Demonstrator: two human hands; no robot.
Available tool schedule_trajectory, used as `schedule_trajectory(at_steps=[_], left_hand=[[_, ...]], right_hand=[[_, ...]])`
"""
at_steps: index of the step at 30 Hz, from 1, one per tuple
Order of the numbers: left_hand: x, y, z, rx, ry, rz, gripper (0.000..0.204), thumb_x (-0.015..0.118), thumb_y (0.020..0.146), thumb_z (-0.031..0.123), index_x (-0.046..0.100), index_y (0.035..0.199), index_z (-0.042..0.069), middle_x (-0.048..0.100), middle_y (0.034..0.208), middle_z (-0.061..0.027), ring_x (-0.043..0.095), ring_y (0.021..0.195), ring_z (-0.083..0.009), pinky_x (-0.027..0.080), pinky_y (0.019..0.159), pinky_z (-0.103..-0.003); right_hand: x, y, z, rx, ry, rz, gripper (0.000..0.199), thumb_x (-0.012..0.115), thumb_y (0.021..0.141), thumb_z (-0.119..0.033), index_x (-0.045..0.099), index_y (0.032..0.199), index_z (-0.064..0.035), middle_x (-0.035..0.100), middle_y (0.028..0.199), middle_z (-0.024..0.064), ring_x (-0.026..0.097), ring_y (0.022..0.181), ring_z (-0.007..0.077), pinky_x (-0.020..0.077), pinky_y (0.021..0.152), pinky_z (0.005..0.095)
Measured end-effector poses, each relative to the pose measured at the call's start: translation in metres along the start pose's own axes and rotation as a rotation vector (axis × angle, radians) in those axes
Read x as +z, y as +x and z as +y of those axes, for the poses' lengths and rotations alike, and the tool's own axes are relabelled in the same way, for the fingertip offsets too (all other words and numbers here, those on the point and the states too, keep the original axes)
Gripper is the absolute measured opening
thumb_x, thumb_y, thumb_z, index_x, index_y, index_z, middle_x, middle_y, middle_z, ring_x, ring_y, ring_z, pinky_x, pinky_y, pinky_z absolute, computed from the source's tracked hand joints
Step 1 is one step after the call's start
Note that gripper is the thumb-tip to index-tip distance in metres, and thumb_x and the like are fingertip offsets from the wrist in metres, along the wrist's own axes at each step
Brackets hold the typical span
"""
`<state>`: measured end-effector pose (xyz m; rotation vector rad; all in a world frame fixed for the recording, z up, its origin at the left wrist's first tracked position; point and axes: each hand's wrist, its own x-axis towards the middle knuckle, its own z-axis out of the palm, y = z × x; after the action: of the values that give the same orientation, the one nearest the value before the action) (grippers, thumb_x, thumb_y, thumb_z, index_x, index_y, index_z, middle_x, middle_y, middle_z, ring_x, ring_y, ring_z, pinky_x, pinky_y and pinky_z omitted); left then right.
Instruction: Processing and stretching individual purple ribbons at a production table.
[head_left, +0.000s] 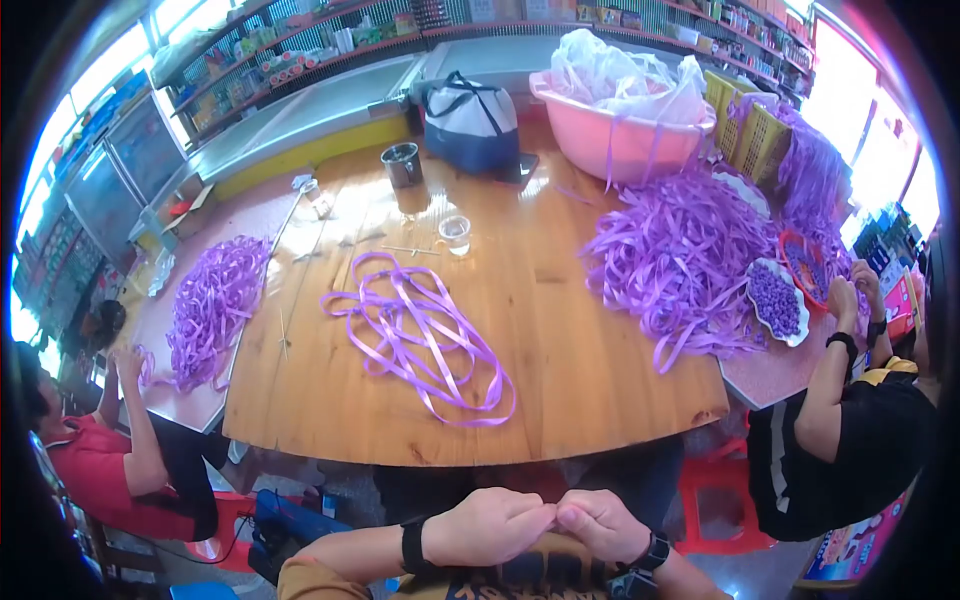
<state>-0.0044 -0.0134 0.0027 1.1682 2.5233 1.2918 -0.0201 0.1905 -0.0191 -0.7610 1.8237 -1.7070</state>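
Presently, find the left grip point(488, 527) and the right grip point(605, 525) curled closed and together at the thumbs, just off the near edge of the wooden bench point(570, 400). Cannot tell from this view of anything pinched inside. Locate the loose coil of purple ribbon point(418, 330) on the bench, beyond both grips and untouched.

Caution: with a slack hold, risk losing any small item below the bench edge, owing to the lack of bench surface directly underneath.

Caution: on lifting the coil by a single strand, expect possible knots, caused by the crossed loops. Avoid dragging the far loops sideways; risk catching the thin stick point(410, 250) just beside them or tipping the nearby glass point(455, 235) and wetting the ribbon.

Caution: avoid tugging at the large ribbon heap point(680, 240) on the right. Possibly jolt the white dish point(797, 336) at its edge and scatter the purple beads point(773, 298). Keep coil and heap well apart to prevent tangling.
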Motion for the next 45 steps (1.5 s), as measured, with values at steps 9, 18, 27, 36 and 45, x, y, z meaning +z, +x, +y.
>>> schedule_trajectory(at_steps=[9, 18, 27, 36, 45], left_hand=[[0.004, 0.002, -0.002, 0.036, 0.156, 0.160, 0.006, 0.062, 0.077, 0.009, 0.057, 0.080, 0.006, 0.050, 0.062, -0.0066, 0.051, 0.050, -0.0232, 0.042, 0.044, -0.031], [0.006, 0.005, -0.006, 0.057, 0.091, 0.258, 0.012, 0.064, 0.077, 0.009, 0.059, 0.086, 0.005, 0.051, 0.064, -0.0069, 0.053, 0.054, -0.0242, 0.044, 0.046, -0.032], [0.011, -0.010, -0.008, -0.094, -0.057, 0.262, 0.012, 0.062, 0.078, 0.011, 0.057, 0.088, 0.005, 0.056, 0.074, -0.0088, 0.058, 0.066, -0.0265, 0.047, 0.056, -0.032], [0.003, -0.013, -0.004, -0.181, -0.143, 0.238, 0.014, 0.063, 0.080, 0.013, 0.057, 0.089, 0.004, 0.055, 0.075, -0.0098, 0.056, 0.066, -0.0274, 0.046, 0.058, -0.033], [0.003, -0.013, -0.008, -0.199, -0.232, 0.205, 0.011, 0.062, 0.081, 0.012, 0.057, 0.086, 0.003, 0.055, 0.076, -0.0113, 0.056, 0.068, -0.0280, 0.045, 0.059, -0.033]], right_hand=[[0.007, 0.003, -0.001, 0.032, 0.084, 0.098, 0.030, 0.042, 0.096, -0.024, 0.053, 0.078, -0.0017, 0.050, 0.070, 0.0005, 0.045, 0.065, 0.0075, 0.0404, 0.060, 0.0232], [0.000, 0.004, 0.003, 0.136, 0.151, 0.060, 0.032, 0.042, 0.096, -0.024, 0.054, 0.078, -0.0011, 0.051, 0.074, -0.0003, 0.045, 0.069, 0.0068, 0.0390, 0.064, 0.0219], [0.012, 0.002, 0.010, 0.243, 0.232, 0.118, 0.031, 0.042, 0.096, -0.025, 0.055, 0.078, -0.0026, 0.049, 0.070, -0.0016, 0.042, 0.065, 0.0050, 0.0351, 0.061, 0.0194], [0.013, 0.003, 0.013, 0.249, 0.292, 0.146, 0.028, 0.044, 0.095, -0.023, 0.054, 0.079, -0.0026, 0.049, 0.072, -0.0025, 0.042, 0.066, 0.0047, 0.0358, 0.061, 0.0194], [0.013, 0.008, 0.014, 0.235, 0.253, 0.113, 0.028, 0.043, 0.096, -0.021, 0.053, 0.079, -0.0021, 0.048, 0.071, -0.0024, 0.042, 0.066, 0.0055, 0.0358, 0.061, 0.0203]])
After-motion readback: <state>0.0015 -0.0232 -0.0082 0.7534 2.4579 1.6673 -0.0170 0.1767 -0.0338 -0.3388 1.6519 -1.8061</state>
